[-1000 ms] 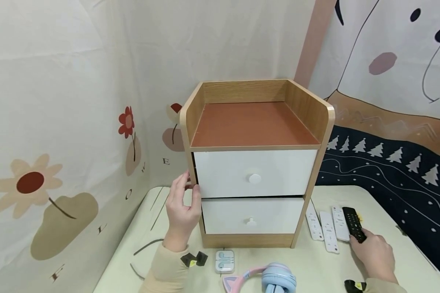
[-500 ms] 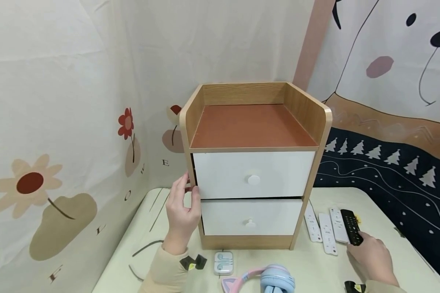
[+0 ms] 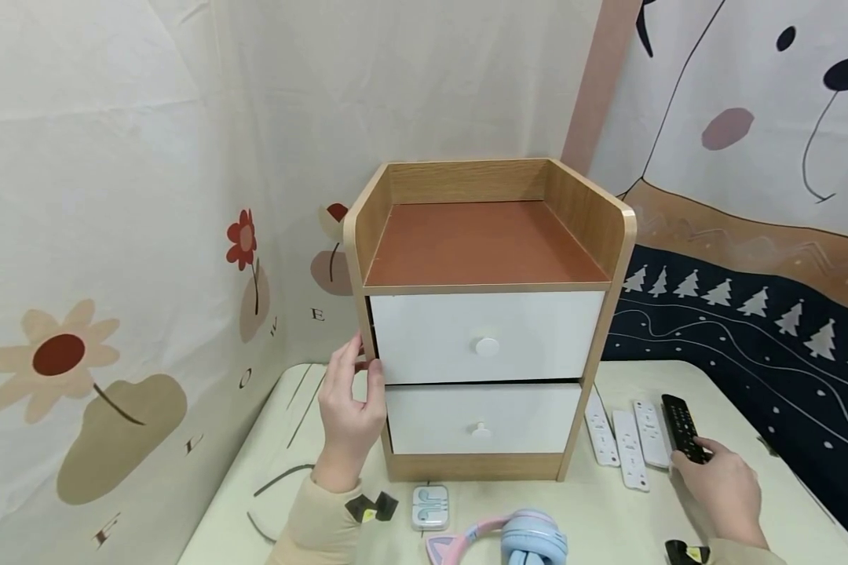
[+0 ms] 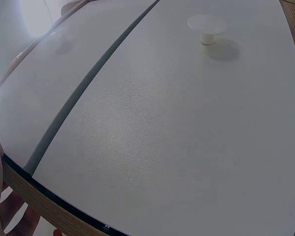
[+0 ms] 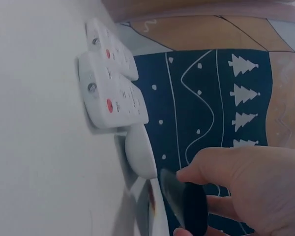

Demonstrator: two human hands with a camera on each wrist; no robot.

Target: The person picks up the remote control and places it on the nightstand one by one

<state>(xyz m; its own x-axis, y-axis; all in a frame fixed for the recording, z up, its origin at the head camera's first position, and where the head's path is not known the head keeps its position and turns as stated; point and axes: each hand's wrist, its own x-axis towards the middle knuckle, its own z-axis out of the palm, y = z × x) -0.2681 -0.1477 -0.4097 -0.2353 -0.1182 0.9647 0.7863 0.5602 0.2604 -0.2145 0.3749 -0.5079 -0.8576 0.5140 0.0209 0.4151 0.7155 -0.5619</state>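
A small wooden cabinet (image 3: 477,466) with two white drawers and a brown top stands on the table. My left hand (image 3: 353,412) rests at its left side, thumb by the front edge and fingers against the outer panel. In the left wrist view, those fingers (image 4: 25,222) show behind the wooden edge. On the right, my right hand (image 3: 722,485) holds a black remote control (image 3: 681,424) by its near end. The right wrist view shows this remote (image 5: 194,209) tilted nearly edge-on between thumb and fingers. Several white remotes (image 3: 630,450) lie to its left.
In front of the cabinet are a clear earphone case (image 3: 431,508) and blue-and-pink cat-ear headphones (image 3: 535,536). Dark cable pieces (image 3: 283,477) lie at left on the pale table (image 3: 512,496). Printed curtains (image 3: 141,180) surround the table's back and sides.
My right hand has shifted the black remote slightly right, away from the nearest white remote. A small yellow thing behind it is now hidden. The left hand stays at the cabinet's side.
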